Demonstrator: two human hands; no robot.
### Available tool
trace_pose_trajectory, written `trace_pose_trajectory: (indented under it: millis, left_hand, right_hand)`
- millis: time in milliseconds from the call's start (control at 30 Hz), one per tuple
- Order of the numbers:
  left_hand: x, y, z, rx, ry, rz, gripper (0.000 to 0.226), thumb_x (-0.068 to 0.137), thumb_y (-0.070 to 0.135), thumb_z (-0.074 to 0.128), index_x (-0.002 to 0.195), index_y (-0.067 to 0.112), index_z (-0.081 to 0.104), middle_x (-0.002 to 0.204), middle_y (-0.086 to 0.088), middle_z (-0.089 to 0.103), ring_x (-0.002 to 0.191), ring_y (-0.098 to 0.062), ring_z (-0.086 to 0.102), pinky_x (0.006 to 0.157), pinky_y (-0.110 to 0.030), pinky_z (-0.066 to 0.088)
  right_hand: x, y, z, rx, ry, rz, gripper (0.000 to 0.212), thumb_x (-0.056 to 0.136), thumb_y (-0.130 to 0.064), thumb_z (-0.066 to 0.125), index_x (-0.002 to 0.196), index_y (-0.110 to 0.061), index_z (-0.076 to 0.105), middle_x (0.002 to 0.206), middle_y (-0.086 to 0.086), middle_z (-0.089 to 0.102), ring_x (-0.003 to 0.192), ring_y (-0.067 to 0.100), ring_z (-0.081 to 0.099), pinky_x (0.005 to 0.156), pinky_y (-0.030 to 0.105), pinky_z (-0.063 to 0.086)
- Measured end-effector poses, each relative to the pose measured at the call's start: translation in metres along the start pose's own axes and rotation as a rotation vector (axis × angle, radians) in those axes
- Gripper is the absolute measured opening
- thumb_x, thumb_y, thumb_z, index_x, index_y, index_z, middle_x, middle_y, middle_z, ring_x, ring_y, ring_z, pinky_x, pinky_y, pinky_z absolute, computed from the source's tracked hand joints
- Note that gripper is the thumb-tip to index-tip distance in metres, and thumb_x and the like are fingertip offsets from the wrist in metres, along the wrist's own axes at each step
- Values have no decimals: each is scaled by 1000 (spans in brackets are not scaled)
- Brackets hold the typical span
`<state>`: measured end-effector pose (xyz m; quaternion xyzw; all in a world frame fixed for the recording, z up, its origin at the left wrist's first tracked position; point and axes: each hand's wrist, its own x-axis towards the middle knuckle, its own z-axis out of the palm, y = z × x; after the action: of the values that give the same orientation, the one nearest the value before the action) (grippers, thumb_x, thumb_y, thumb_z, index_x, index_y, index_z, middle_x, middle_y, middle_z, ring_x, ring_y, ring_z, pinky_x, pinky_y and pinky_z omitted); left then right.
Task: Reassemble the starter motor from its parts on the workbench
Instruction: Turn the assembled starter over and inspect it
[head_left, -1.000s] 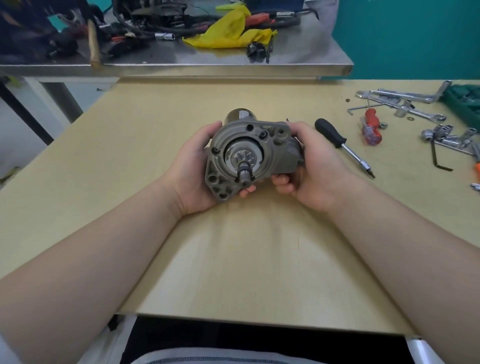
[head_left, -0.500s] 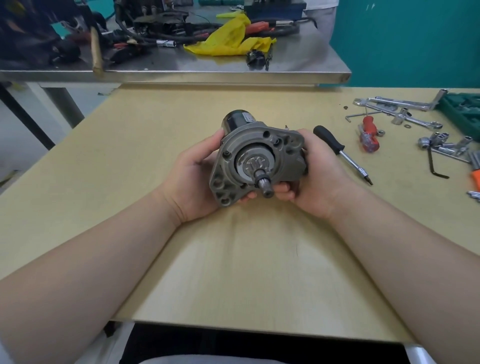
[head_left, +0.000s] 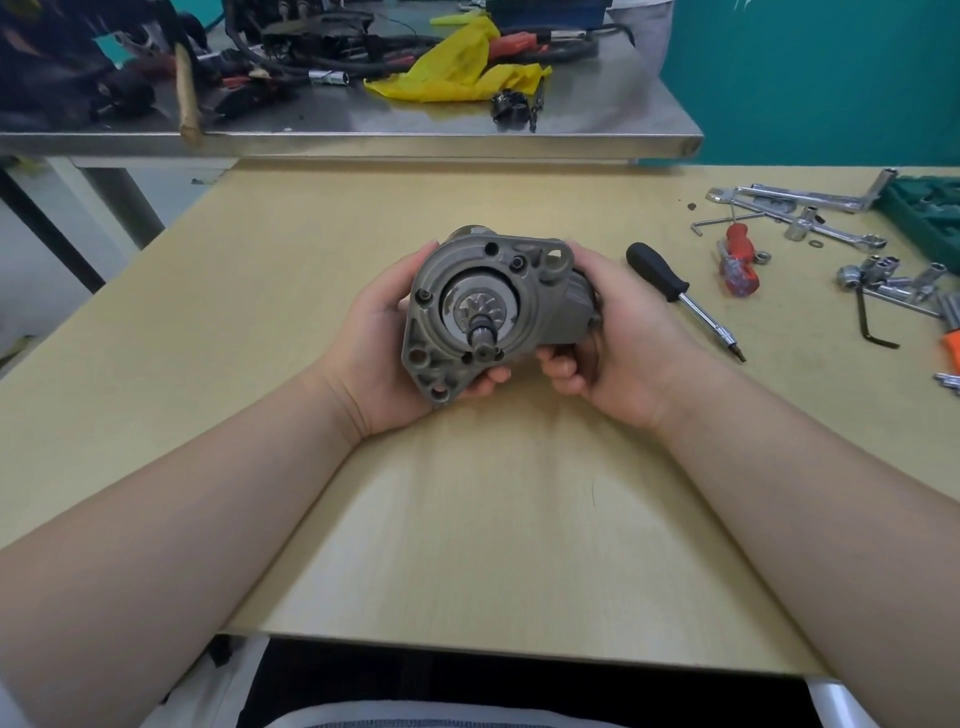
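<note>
The desk (head_left: 467, 519) carries, over its middle, the starter motor (head_left: 493, 312), held with the pinion gear (head_left: 475, 312) facing the person; the left hand (head_left: 384, 353) cups the flange from below and the right hand (head_left: 618, 338) curls round the solenoid side. The step appears to be a final check: best done by turning the housing slowly, keeping both grips firm. At the desk's far right corner a green socket case (head_left: 930, 208) holds sockets, too small to count; a black-handled screwdriver (head_left: 675, 291) lies just beside the right hand.

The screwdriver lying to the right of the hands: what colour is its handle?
Black, above a bare metal shaft; the black-handled screwdriver shows in the head view.
</note>
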<state>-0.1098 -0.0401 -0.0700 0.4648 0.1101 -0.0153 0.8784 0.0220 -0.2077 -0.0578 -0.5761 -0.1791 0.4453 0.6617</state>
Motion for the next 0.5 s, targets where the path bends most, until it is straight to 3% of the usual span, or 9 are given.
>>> trace_pose_trajectory:
  millis: [167,367,500]
  left_hand:
    - [0,1,2,19,-20,2,62,101,61,42,106,14,82,99,-14,76,78,-33,69,69,-37,58]
    - [2,4,0,-21,-17,-11,57,96,57,48,100,12,83,95,-14,76,77,-31,69,70,-37,54]
    - [3,5,-4,-37,-10,-29,60,97,56,44,96,9,83,90,-15,76,75,-31,70,70,-36,52]
  right_hand:
    - [-1,1,-2,16,-42,5,53,103,-65,46,93,-23,75,67,9,61,50,21,47,46,25,34]
    - [-4,-1,-4,76,-110,-13,45,106,-51,40,114,-14,64,71,11,63,55,21,48,52,29,36]
    - [-8,-2,-3,124,-169,-45,38,104,-42,42,105,-13,66,73,11,65,58,21,52,55,29,41]
